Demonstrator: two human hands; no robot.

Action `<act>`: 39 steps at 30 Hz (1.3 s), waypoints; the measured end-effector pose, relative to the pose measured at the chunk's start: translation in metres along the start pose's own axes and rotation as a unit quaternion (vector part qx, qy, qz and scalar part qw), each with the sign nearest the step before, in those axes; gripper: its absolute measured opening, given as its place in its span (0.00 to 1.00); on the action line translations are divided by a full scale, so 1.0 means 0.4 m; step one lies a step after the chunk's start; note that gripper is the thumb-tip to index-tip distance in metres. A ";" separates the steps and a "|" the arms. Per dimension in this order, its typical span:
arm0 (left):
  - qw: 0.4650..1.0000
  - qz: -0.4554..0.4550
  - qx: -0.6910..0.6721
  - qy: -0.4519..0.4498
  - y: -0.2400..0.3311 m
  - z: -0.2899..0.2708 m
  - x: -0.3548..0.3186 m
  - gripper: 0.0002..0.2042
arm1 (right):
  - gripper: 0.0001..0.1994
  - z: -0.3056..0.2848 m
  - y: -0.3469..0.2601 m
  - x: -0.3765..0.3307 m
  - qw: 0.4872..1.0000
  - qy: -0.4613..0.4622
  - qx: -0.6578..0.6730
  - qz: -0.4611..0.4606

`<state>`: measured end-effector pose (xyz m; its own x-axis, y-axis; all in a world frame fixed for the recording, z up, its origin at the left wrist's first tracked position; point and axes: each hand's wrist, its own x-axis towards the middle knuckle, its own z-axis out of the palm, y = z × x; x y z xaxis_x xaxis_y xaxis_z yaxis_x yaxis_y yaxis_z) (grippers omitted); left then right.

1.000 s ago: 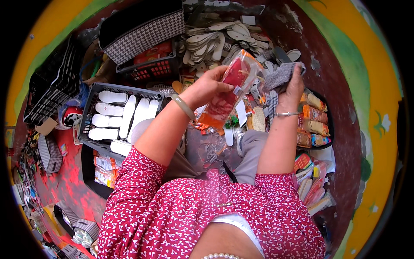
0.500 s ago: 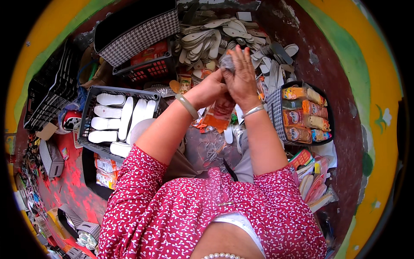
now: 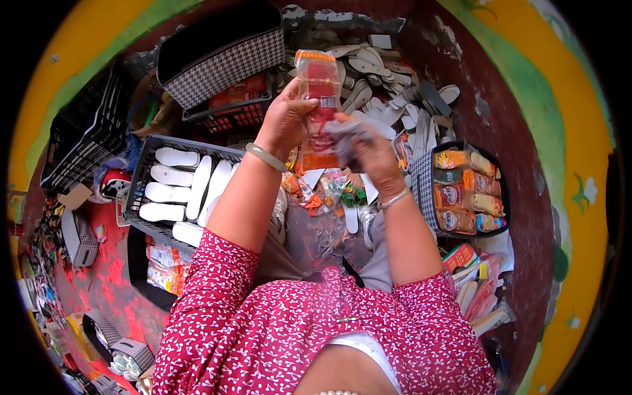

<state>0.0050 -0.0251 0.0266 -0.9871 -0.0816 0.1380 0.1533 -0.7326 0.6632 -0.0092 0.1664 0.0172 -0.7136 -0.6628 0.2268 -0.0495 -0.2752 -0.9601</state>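
Note:
My left hand (image 3: 288,117) grips the left edge of a clear plastic package (image 3: 320,76) with orange ends and red printing, held upright in front of me. In my right hand (image 3: 380,157) is a crumpled grey cloth (image 3: 349,139), pressed against or very near the lower right side of the package. Motion blurs the cloth and the right fingers, so exact contact is hard to make out. Beneath the hands, several colourful wrappers (image 3: 322,197) lie between my feet with a loose white insole (image 3: 351,218).
A dark plastic crate (image 3: 153,229) of white insoles stands at the left. A checked basket (image 3: 424,191) of packaged goods is at the right. Beyond the hands rises a heap of pale soles (image 3: 368,66), beside a large checked bin (image 3: 227,66). Long packets (image 3: 484,283) lie at the near right.
My hands have separated from being close together. The left has raised the package upright, higher and leftward; the right has come down with the grey cloth beside it.

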 end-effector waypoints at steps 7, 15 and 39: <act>0.997 -0.063 -0.029 -0.037 -0.038 0.032 -0.015 0.18 | 0.23 -0.157 -0.037 0.034 0.909 0.253 0.329 -0.039; 0.981 -0.094 0.167 -0.030 -0.147 0.027 -0.014 0.12 | 0.18 -0.046 -0.009 0.071 0.980 0.176 0.085 -0.016; 0.998 -0.063 0.020 0.021 -0.117 0.034 -0.002 0.14 | 0.18 -0.031 0.069 0.101 0.979 0.202 -0.025 0.011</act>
<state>-0.0009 0.0185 0.0055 -0.9996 -0.0187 0.0209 0.0280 -0.7108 0.7029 -0.0479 0.1408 -0.0021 -0.9329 -0.3350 0.1323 -0.0583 -0.2222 -0.9733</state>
